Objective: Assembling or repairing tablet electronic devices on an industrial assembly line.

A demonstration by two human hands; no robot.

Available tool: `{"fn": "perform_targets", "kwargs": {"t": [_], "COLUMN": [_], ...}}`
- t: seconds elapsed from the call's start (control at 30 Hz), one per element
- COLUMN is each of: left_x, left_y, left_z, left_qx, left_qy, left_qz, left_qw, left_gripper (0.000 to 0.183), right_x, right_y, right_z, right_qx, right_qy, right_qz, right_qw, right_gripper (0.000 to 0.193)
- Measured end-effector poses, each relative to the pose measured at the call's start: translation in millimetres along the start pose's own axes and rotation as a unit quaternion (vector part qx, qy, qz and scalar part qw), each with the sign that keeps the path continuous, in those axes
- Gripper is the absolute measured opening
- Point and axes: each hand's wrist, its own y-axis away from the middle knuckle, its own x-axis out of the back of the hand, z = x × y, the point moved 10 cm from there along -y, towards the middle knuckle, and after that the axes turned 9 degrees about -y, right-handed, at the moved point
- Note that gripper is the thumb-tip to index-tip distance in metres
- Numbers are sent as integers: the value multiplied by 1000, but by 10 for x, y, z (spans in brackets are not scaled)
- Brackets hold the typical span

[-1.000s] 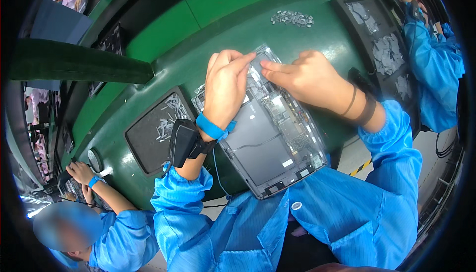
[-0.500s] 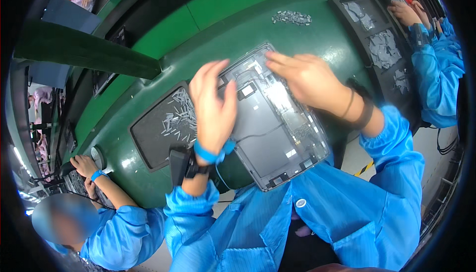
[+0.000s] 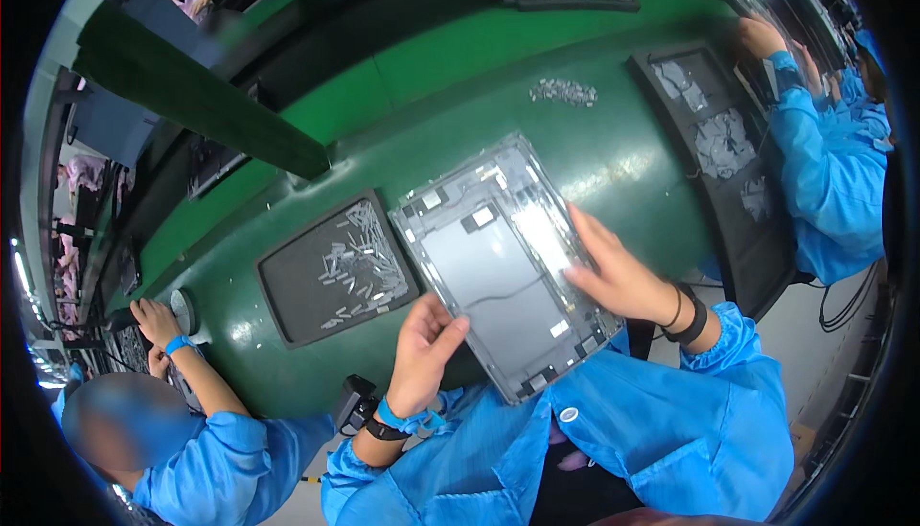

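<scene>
A grey tablet housing (image 3: 479, 277), its inside facing up, is tilted in front of me with its lower end close to my blue smock. A thin dark cable crosses its middle, and a shiny strip of parts runs along its right side. My left hand (image 3: 427, 346) grips the left edge, thumb on top and fingers partly hidden beneath. On the opposite edge, my right hand (image 3: 613, 272) is closed with its thumb over the rim; some of its fingers are out of sight.
Left of the housing, a dark tray (image 3: 287, 286) holds many small grey strips. Small metallic pieces (image 3: 563, 93) lie in a pile on the green bench (image 3: 431, 109). A compartmented black tray (image 3: 704, 205) holds grey scraps. Co-workers sit on both sides; a dark green post (image 3: 201, 95) rises at left.
Both hands have moved from the upper part of the housing down to its side edges and closed on it. In the picture, the housing and bench sit slightly lower.
</scene>
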Motion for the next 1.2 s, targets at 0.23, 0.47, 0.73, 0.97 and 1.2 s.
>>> {"fn": "perform_targets", "kwargs": {"t": [0.23,0.47,0.73,0.97,1.2], "left_x": [76,311,698,1042,1141], "left_y": [-230,-606,-1866,-3068,-3404], "left_z": [259,1058,1066,844,925], "left_qx": [38,22,-43,-70,-3], "left_qy": [71,115,236,360,337], "left_qz": [-73,-84,60,308,357], "left_qw": [994,990,969,878,871], "left_gripper": [33,41,16,24,49], "right_x": [902,3161,3715,3999,3390], "right_y": [-663,-2241,-2842,-2889,-2620], "right_z": [-588,667,1461,1806,1463], "right_qx": [87,-39,-290,-207,-100], "right_qy": [74,91,260,229,-386], "right_qz": [0,259,330,367,307], "right_qw": [993,961,860,878,864], "right_gripper": [66,45,71,62,21]}}
